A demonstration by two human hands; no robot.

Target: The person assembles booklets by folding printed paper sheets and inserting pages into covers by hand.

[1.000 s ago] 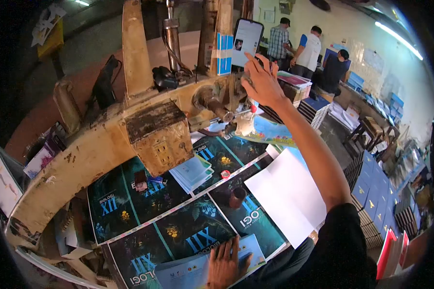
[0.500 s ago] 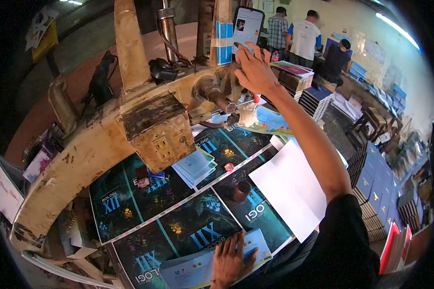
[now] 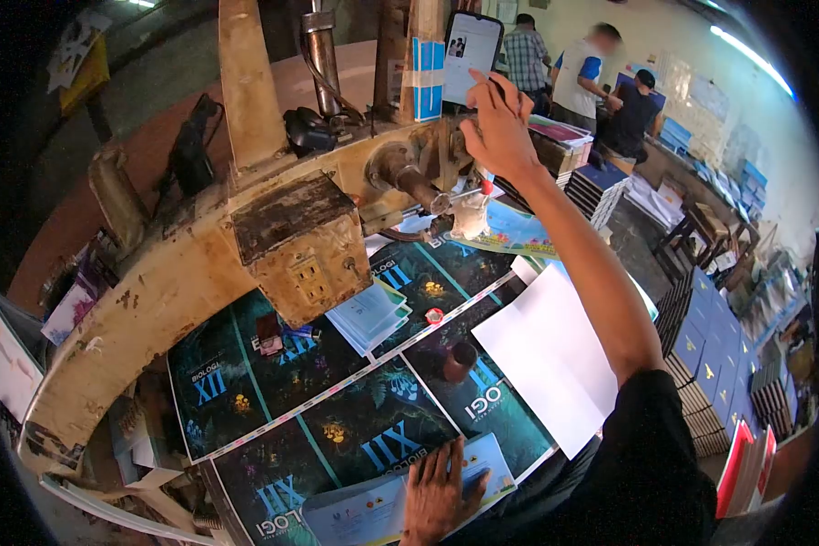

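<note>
At the bottom centre my left hand (image 3: 437, 492) lies flat, fingers spread, on a light-blue printed sheet (image 3: 359, 520). Under that sheet are dark printed cover sheets (image 3: 337, 446). My right hand (image 3: 500, 123) is raised at the upper centre, its fingers apart and partly bent, in front of an upright phone (image 3: 470, 56) with a lit screen. A fingertip is near the lower part of the screen; whether it touches cannot be made out. My right forearm passes over a blank white sheet (image 3: 546, 355).
A worn metal machine (image 3: 155, 305) with a boxy housing (image 3: 302, 246) curves across the left and centre. A small brown cup (image 3: 460, 361) and a red-and-white round item (image 3: 434, 316) sit on the covers. Book stacks (image 3: 714, 350) stand right. Several people are at the back.
My right hand has shifted slightly right, its fingers still raised at the phone. In the background, the person in white has turned toward the seated person. My left hand stays in place.
</note>
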